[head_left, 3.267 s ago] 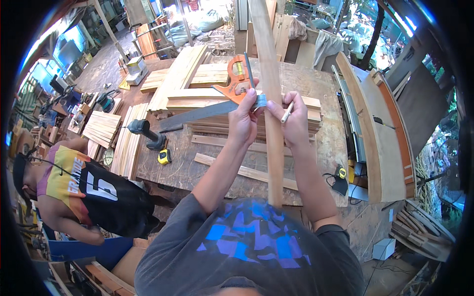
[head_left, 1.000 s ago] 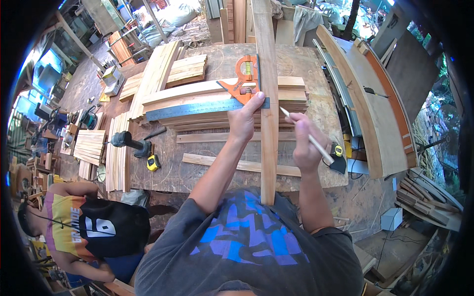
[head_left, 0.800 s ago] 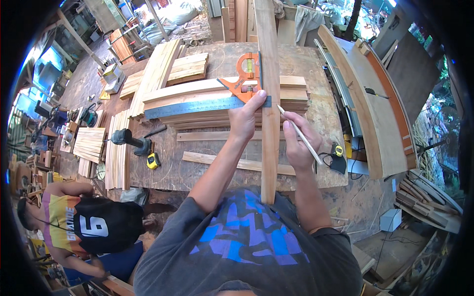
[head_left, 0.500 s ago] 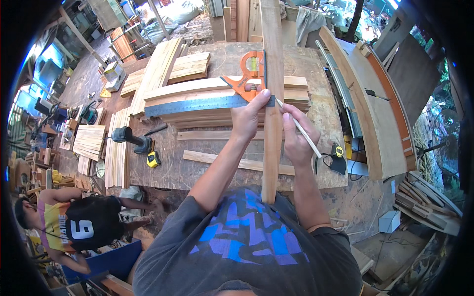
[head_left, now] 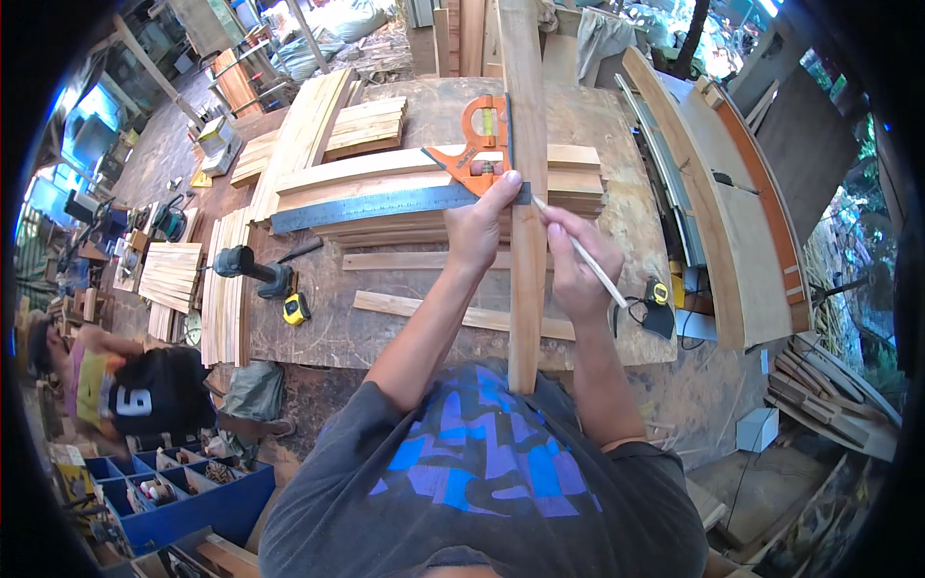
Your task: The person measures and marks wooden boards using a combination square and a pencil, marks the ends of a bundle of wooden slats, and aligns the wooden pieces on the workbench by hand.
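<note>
With my left hand (head_left: 475,233) I grip an orange combination square (head_left: 461,164) against a long upright-running wooden board (head_left: 525,308), thumb over the square's head near the board. Its steel rule (head_left: 356,207) crosses the board and extends left over stacked timber (head_left: 568,154). In my right hand (head_left: 578,265) is a pale pencil (head_left: 602,275), its point at the board just right of the rule's end. Much of the board's lower end lies against my shirt.
A worktable (head_left: 636,241) holds loose strips (head_left: 462,318), a cordless drill (head_left: 251,265) and tape measures (head_left: 297,308). Long panels (head_left: 713,250) line the right. Lower left, a co-worker (head_left: 135,385) is beside a blue compartmented box (head_left: 202,506).
My right hand has brought the pencil point to the board at the rule's edge. The co-worker has moved left and away, leaving more of the blue box in view.
</note>
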The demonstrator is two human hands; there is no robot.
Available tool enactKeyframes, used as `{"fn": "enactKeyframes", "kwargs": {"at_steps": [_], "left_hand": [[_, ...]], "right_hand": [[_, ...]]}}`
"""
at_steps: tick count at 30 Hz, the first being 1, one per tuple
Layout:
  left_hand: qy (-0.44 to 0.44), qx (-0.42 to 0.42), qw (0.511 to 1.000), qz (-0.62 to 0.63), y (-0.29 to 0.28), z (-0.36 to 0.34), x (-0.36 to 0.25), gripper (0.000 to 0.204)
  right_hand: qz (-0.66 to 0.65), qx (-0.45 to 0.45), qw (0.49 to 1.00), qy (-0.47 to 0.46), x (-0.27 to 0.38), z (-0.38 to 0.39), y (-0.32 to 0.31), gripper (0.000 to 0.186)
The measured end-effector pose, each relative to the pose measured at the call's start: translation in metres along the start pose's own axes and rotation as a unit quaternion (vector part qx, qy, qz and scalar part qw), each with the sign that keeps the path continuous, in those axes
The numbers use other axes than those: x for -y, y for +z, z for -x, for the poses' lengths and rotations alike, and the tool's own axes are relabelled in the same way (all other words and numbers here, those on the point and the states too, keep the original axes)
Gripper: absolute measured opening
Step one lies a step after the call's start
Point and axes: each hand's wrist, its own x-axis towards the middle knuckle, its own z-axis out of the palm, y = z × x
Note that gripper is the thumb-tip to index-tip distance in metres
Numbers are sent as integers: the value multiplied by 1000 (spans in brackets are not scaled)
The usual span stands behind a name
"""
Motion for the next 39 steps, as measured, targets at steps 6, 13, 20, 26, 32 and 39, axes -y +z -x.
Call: {"fn": "enactKeyframes", "kwargs": {"at_steps": [6,13,20,26,32,39], "left_hand": [[56,-122,991,-15,-11,-9,-8,28],[205,-228,950,61,-76,-7,-21,27],[209,-284,930,-100,-151,78,-31,32],[92,-382,904,-169,-199,127,-12,27],[60,-373,909,-175,-207,135,-2,27],[55,-386,905,-167,-210,136,2,20]], "right_hand": [[-55,0,991,123,8,33,22,32],[96,85,992,-20,-20,20,69,42],[85,249,964,-26,-75,-50,43,32],[116,327,937,-42,-100,-79,52,28],[149,312,936,-69,-115,-96,54,26],[133,95,973,-164,-113,-25,63,13]]}}
